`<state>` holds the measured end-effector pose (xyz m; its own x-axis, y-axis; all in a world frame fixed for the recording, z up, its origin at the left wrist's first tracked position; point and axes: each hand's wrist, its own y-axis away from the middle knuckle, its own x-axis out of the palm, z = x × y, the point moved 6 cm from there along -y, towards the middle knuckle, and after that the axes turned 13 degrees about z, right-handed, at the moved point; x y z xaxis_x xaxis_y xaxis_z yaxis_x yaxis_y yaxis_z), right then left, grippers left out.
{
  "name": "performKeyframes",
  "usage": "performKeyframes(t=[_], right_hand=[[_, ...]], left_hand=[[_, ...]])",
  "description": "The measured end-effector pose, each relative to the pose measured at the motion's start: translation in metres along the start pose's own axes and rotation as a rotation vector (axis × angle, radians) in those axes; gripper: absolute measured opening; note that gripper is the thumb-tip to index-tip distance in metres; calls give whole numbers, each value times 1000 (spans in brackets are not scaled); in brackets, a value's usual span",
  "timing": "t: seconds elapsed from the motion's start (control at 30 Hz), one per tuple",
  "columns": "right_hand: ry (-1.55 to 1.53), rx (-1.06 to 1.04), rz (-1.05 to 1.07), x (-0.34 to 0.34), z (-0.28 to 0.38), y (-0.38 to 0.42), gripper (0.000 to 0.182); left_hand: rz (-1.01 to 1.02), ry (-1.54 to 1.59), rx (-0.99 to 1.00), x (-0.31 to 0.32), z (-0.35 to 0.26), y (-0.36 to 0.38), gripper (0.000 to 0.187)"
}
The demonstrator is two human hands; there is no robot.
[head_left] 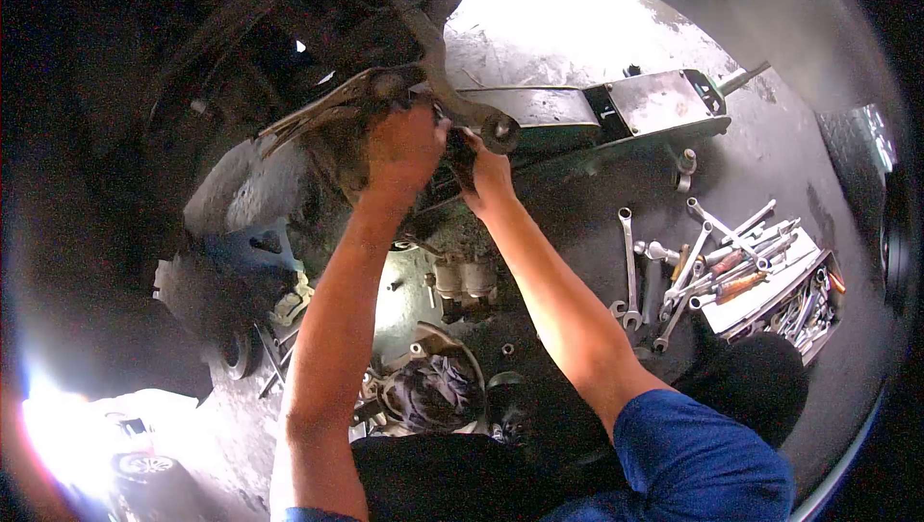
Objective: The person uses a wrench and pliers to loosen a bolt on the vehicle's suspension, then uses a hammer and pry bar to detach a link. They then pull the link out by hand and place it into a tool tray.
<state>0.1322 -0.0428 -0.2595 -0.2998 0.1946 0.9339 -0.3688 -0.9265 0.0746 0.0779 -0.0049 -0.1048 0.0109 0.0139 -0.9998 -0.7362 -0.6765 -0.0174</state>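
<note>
Both my arms reach up under a vehicle to a dark metal suspension arm [430,46] that ends in a round eye [500,132]. My left hand [404,145] is closed beside the arm, its knuckles towards me; what its fingers grip is hidden. Just right of it and below the eye, my right hand [491,176] is closed around a dark part [462,158], too shadowed to name. Behind the hands, a long floor jack [664,103] extends under the vehicle.
Several wrenches [628,262] and screwdrivers [739,286] lie on the floor at right, around and on a tool box [818,315]. A brake caliper [465,277] is below my arms, near a round metal part with a dark cloth [433,392] in it. A wheel [149,483] stands lower left.
</note>
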Motion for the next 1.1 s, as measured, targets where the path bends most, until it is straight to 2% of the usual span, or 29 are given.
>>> performKeyframes(t=[0.07,0.1,0.13,0.17,0.2,0.27,0.33,0.37,0.4,0.43,0.47,0.5,0.57,0.6,0.63,0.7,0.73,0.77,0.8,0.87,0.9,0.93,1.0,1.07,1.1], right_hand=[[342,-113,24,-36,-5,0,20],[355,-125,27,-41,-5,8,20],[367,-138,30,-45,-6,16,20],[222,-102,25,-37,-2,33,21],[78,-64,18,-33,-5,48,22],[342,-184,-21,-40,-13,68,27],[481,-154,-131,-48,-25,84,31],[486,-62,-220,-54,-36,91,33],[492,34,-307,-57,-46,102,34],[658,-9,-172,-44,-48,112,37],[796,-35,-143,-42,-54,121,36],[934,-42,-91,-40,-70,132,36],[1325,-74,-3,-63,-99,132,32],[1372,-67,78,-56,-107,137,31],[1417,-65,159,-43,-114,143,30],[1461,-68,358,-28,-133,154,29],[1431,-76,383,-22,-138,155,29],[1400,-84,406,-13,-142,157,29],[1369,-93,428,-6,-145,157,30],[1369,44,320,-20,-147,147,33],[1363,87,283,-33,-147,139,34],[1355,127,242,-31,-141,133,35],[1408,109,184,-30,-125,129,39],[1537,123,135,-40,-115,121,42],[1551,59,122,-42,-110,119,39]], left_hand=[[-43,9,158,16,-11,16,31],[-64,11,238,24,-20,29,32],[75,37,141,30,-30,37,37],[213,65,42,37,-36,49,42],[177,149,98,46,-36,63,40],[107,320,211,82,-29,90,39],[41,382,269,102,-25,116,41],[10,411,291,110,-21,128,42],[116,493,125,133,-7,136,42],[219,574,-46,159,6,146,43],[320,655,-221,184,21,159,43],[281,1110,-342,205,41,184,40],[388,878,-233,205,55,209,31],[444,761,-174,207,58,219,26],[459,713,-265,211,65,224,24],[436,1846,-758,242,85,237,23],[360,2412,-1001,263,88,244,24],[304,2129,-668,293,117,241,22],[181,1806,-437,320,146,242,27],[309,2190,-804,296,148,240,33],[333,1967,-938,287,160,241,32],[387,1878,-791,289,173,235,32],[491,1531,-710,298,202,228,34],[523,1357,-659,309,222,220,41],[522,1242,-699,312,229,218,52]])
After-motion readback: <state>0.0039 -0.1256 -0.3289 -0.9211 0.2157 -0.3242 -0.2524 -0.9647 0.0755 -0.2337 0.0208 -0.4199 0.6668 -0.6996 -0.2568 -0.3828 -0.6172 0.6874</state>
